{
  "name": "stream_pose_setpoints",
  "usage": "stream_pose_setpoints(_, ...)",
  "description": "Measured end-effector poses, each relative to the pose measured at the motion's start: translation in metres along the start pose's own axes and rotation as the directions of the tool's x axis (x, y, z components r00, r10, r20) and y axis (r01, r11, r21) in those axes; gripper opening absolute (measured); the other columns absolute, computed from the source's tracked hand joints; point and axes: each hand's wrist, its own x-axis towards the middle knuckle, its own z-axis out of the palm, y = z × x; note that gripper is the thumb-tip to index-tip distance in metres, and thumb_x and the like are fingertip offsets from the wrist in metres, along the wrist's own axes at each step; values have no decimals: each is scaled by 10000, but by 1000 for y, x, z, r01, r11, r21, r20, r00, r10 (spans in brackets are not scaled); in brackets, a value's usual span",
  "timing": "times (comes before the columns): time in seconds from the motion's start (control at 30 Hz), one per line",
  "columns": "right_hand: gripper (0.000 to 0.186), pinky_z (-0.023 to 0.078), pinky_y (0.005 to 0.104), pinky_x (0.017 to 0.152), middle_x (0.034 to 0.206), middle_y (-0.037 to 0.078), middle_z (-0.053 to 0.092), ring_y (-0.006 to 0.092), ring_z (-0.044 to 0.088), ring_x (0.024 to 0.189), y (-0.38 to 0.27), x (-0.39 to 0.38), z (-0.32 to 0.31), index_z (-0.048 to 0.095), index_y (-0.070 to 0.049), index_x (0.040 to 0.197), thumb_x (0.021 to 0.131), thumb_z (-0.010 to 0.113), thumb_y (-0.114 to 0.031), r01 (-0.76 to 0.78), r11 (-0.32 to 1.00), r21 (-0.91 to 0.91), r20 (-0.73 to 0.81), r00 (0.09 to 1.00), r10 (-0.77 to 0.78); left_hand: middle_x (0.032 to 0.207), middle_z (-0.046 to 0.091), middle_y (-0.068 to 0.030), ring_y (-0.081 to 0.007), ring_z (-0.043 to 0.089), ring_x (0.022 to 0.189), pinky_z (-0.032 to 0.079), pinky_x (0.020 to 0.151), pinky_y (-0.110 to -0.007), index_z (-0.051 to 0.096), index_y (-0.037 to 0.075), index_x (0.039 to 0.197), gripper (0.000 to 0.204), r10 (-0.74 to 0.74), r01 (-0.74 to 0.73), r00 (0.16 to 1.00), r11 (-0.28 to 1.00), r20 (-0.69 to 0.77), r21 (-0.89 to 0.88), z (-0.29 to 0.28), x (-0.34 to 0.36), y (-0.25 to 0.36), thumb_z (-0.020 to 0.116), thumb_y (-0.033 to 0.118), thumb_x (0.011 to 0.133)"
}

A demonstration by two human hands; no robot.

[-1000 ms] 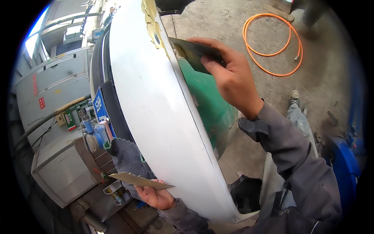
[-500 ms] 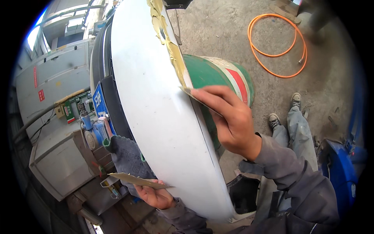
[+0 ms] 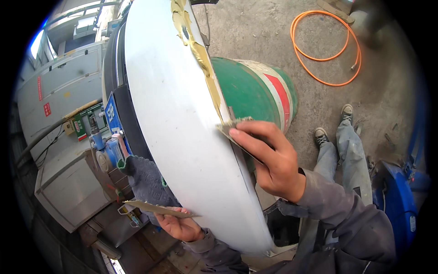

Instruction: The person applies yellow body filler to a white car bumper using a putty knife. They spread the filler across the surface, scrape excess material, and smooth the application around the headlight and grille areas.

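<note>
A long white bumper (image 3: 182,118) curves through the middle, with yellow putty (image 3: 200,57) spread along its right edge. The far stretch of that putty is thick and ridged; closer to me it narrows to a smooth strip. My right hand (image 3: 276,160) pinches a thin putty scraper (image 3: 228,129), whose tip rests against the bumper edge at the putty's near end. Some putty sits on the blade. In my left hand (image 3: 180,226) is a flat tan spreader (image 3: 145,207), held between thumb and fingers at the bumper's lower left side. A dark grey cloth (image 3: 148,179) lies beside it.
A green drum-like object (image 3: 244,86) with white and red bands stands under the bumper's right side. An orange hose (image 3: 296,52) is coiled on the concrete floor. A blue panel (image 3: 397,205) is at right, grey cabinets (image 3: 68,91) at left.
My right hand has drawn the scraper toward me along the bumper edge, and the thin putty strip now reaches further. My left hand holds its spreader in nearly the same place.
</note>
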Motion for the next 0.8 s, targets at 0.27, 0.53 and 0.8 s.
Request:
stream_pose_setpoints(0.27, 432, 496, 320, 860, 1142, 177, 575, 297, 606, 1001, -9, 18, -11, 603, 23, 1185, 772, 547, 138, -36, 997, 73, 74, 997, 31, 996, 555, -78, -138, 605, 822, 542, 676, -268, 373, -3, 1309, 355, -7, 2, 998, 997, -60, -82, 3, 2, -2, 472, 92, 982)
stream_pose_setpoints(0.53, 510, 500, 394, 857, 1095, 163, 592, 320, 590, 939, -34, -48, -11, 664, -33, 1140, 657, 584, 108, -192, 981, 9, 80, 978, 191, 1003, 570, -97, -151, 606, 833, 539, 693, -274, 399, -2, 1289, 331, 5, -9, 999, 996, -42, -89, 0, 1, -1, 473, 99, 983)
stream_pose_setpoints(0.8, 515, 492, 407, 890, 1160, 168, 565, 334, 574, 1033, -49, -77, -12, 653, -24, 1150, 654, 595, 104, -161, 985, -59, 142, 976, 168, 990, 598, -128, -173, 629, 847, 554, 732, -276, 399, 28, 1336, 365, -3, 2, 1000, 998, -17, -64, -4, 1, -3, 471, 119, 990)
